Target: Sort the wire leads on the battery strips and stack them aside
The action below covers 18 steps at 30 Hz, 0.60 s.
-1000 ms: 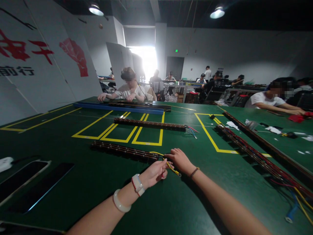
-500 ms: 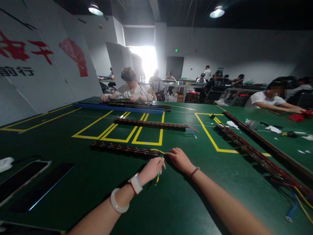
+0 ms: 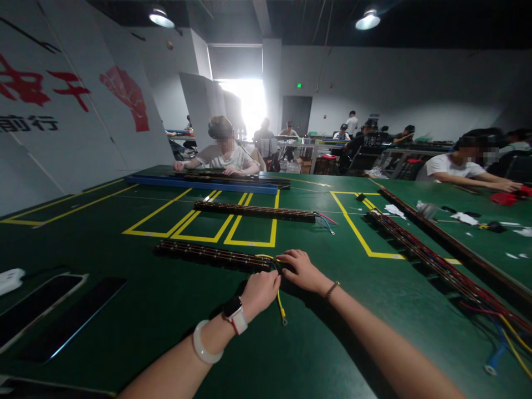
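- The yellow wire (image 3: 280, 301) ran out by the right end of the near bar (image 3: 211, 255), its ring terminal (image 3: 284, 321) toward six o'clock.
- From that end, the left hand (image 3: 261, 291) was at seven o'clock, fingers curled at the wire; I could not tell whether they gripped it.
- The right hand (image 3: 305, 271), at three o'clock, had bent fingers, their hold likewise unclear.
- A second bar (image 3: 255, 210) lay at twelve o'clock.

Red fist (image 3: 129, 100) on the white wall (image 3: 83, 158) (red lettering (image 3: 77, 90) beside it), two lit ceiling lamps (image 3: 368, 21), grey door (image 3: 297, 115)
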Each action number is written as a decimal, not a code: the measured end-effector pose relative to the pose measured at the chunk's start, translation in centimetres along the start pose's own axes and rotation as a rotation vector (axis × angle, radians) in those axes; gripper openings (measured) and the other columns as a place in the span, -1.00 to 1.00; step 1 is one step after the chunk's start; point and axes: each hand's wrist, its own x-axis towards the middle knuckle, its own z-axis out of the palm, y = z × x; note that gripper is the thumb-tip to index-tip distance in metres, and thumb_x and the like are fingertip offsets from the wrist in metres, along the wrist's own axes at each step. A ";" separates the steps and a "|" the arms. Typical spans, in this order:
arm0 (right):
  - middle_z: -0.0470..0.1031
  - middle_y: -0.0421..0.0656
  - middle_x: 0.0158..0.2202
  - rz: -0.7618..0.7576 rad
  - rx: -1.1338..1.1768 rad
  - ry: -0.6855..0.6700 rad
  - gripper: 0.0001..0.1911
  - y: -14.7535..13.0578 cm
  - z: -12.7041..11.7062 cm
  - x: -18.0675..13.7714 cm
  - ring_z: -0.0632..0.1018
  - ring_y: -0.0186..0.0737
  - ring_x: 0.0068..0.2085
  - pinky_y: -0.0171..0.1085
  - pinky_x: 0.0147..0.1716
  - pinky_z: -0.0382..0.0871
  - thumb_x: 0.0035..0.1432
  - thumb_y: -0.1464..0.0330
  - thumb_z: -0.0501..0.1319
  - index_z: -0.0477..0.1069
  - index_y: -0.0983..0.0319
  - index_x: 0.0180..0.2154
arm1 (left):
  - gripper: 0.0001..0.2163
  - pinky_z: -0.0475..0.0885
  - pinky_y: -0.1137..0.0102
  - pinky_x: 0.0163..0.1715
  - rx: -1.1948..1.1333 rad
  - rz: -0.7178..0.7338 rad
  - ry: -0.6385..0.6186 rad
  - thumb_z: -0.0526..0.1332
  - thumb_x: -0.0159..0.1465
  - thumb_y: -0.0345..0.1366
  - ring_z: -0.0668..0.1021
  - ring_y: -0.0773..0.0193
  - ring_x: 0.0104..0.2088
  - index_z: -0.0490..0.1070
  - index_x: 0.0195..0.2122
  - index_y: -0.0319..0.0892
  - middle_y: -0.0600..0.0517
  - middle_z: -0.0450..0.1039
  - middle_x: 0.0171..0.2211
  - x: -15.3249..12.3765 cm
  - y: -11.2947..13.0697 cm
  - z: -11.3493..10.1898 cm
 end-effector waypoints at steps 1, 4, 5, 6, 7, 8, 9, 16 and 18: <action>0.38 -0.05 0.01 0.014 0.037 -0.031 -0.55 -0.1 -0.1 0.0 0.32 -0.14 0.04 -0.12 0.08 0.12 0.15 0.31 0.17 0.32 0.20 0.09 | -0.79 0.26 0.24 -0.13 -0.019 0.000 -0.004 0.21 0.19 -0.27 0.49 0.07 -0.33 0.31 -0.58 -0.12 0.07 0.18 -0.62 0.0 0.0 0.0; 0.32 -0.03 0.10 0.040 0.128 -0.123 -0.44 -0.5 -0.6 0.1 0.27 -0.09 0.12 -0.08 0.14 0.04 0.12 0.25 0.19 0.24 0.21 0.16 | -0.82 0.24 0.33 -0.22 -0.039 0.007 -0.013 0.19 0.19 -0.29 0.47 0.14 -0.39 0.32 -0.55 -0.11 0.06 0.24 -0.61 0.0 0.0 -0.1; 0.30 -0.02 0.11 0.045 0.149 -0.148 -0.41 -0.6 -0.7 0.0 0.25 -0.08 0.14 -0.07 0.15 0.02 0.11 0.22 0.19 0.22 0.21 0.17 | -0.83 0.22 0.37 -0.27 -0.034 0.012 -0.012 0.17 0.21 -0.28 0.45 0.17 -0.42 0.32 -0.53 -0.11 0.05 0.26 -0.60 0.0 0.0 -0.2; 0.28 -0.01 0.13 0.050 0.166 -0.168 -0.38 -0.6 -0.8 0.0 0.24 -0.07 0.15 -0.06 0.16 0.00 0.10 0.20 0.20 0.20 0.21 0.18 | -0.83 0.20 0.39 -0.32 -0.027 0.019 -0.009 0.15 0.22 -0.28 0.43 0.20 -0.46 0.33 -0.51 -0.11 0.05 0.28 -0.58 0.0 0.1 -0.2; 0.27 -0.01 0.14 0.053 0.178 -0.184 -0.34 -0.7 -0.9 0.0 0.23 -0.06 0.17 -0.06 0.17 -0.01 0.08 0.18 0.22 0.19 0.21 0.19 | -0.83 0.17 0.42 -0.36 -0.020 0.030 -0.004 0.13 0.24 -0.27 0.41 0.23 -0.49 0.33 -0.50 -0.11 0.05 0.30 -0.58 0.0 0.2 -0.2; 0.26 0.00 0.15 0.056 0.186 -0.194 -0.31 -0.7 -0.9 -0.1 0.22 -0.05 0.17 -0.05 0.17 -0.02 0.05 0.16 0.24 0.18 0.21 0.20 | -0.82 0.14 0.43 -0.40 -0.017 0.041 0.003 0.11 0.26 -0.26 0.39 0.25 -0.52 0.33 -0.49 -0.11 0.05 0.31 -0.57 0.0 0.3 -0.2; 0.26 0.00 0.15 0.058 0.191 -0.196 -0.28 -0.8 -0.8 -0.1 0.22 -0.04 0.18 -0.05 0.17 -0.02 0.03 0.14 0.25 0.17 0.21 0.20 | -0.81 0.11 0.44 -0.43 -0.022 0.052 0.011 0.09 0.26 -0.25 0.37 0.27 -0.54 0.32 -0.50 -0.11 0.06 0.32 -0.57 0.0 0.4 -0.2; 0.32 -0.02 0.07 0.095 0.155 -0.134 -0.34 -0.6 0.3 -0.1 0.29 -0.04 0.10 -0.07 0.11 0.04 -0.01 0.17 0.29 0.25 0.18 0.13 | -0.76 0.08 0.47 -0.50 -0.180 0.082 0.071 0.10 0.25 -0.25 0.28 0.35 -0.57 0.22 -0.56 -0.13 0.13 0.23 -0.64 0.4 0.6 -0.5; 0.32 -0.03 0.06 0.104 0.129 -0.115 -0.32 -0.6 0.7 -0.1 0.30 -0.05 0.08 -0.08 0.09 0.07 -0.02 0.17 0.30 0.24 0.17 0.14 | -0.75 0.10 0.48 -0.50 -0.211 0.095 0.056 0.08 0.26 -0.24 0.27 0.37 -0.59 0.19 -0.57 -0.14 0.15 0.21 -0.66 0.4 0.6 -0.4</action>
